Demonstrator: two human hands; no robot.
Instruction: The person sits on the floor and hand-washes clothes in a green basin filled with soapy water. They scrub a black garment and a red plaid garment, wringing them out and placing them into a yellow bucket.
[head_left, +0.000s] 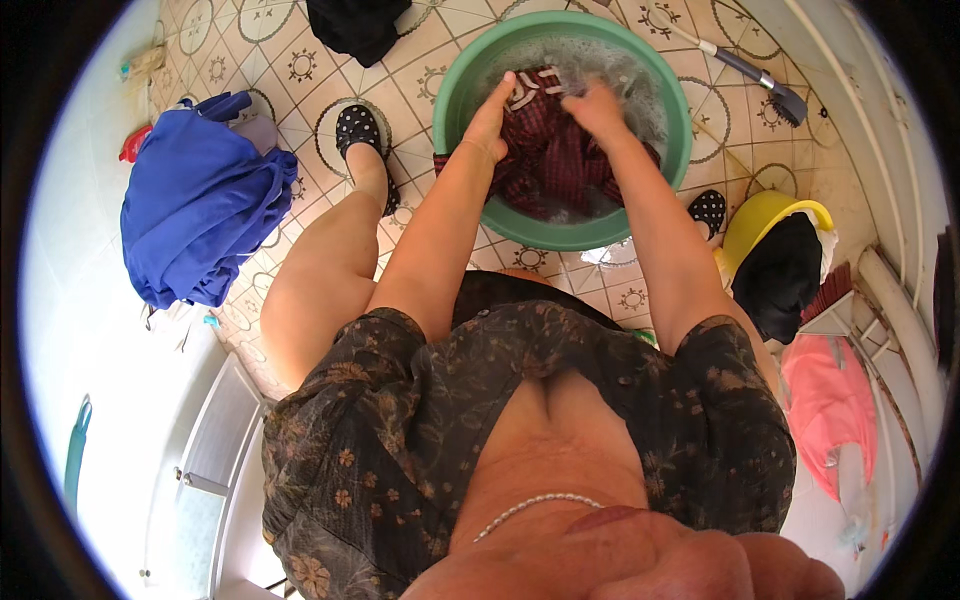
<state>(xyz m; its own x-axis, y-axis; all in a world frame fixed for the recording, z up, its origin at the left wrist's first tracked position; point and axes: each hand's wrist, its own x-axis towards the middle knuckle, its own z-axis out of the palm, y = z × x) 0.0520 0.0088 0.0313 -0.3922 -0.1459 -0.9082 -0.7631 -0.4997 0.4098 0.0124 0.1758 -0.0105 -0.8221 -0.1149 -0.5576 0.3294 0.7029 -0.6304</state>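
Note:
A round green plastic basin (562, 238) stands on the patterned tile floor in front of me, with sudsy water in it. Dark red and black checked cloth (559, 161) with pale lettering or trim lies in the water, and part of it hangs over the basin's left rim. My left hand (493, 120) is at the cloth's left upper edge, thumb raised; whether its fingers grip the fabric is hard to tell. On the right, my right hand (598, 111) is blurred and bent over the cloth beside the pale trim, its fingertips partly hidden.
Blue cloth (202, 210) is heaped at the left. Black cloth (360, 26) lies beyond the basin's left side. A long-handled brush (750, 71) rests on the floor at the upper right. Below it, a yellow bucket (780, 206) holds black cloth (780, 277); pink cloth (829, 405) is nearer.

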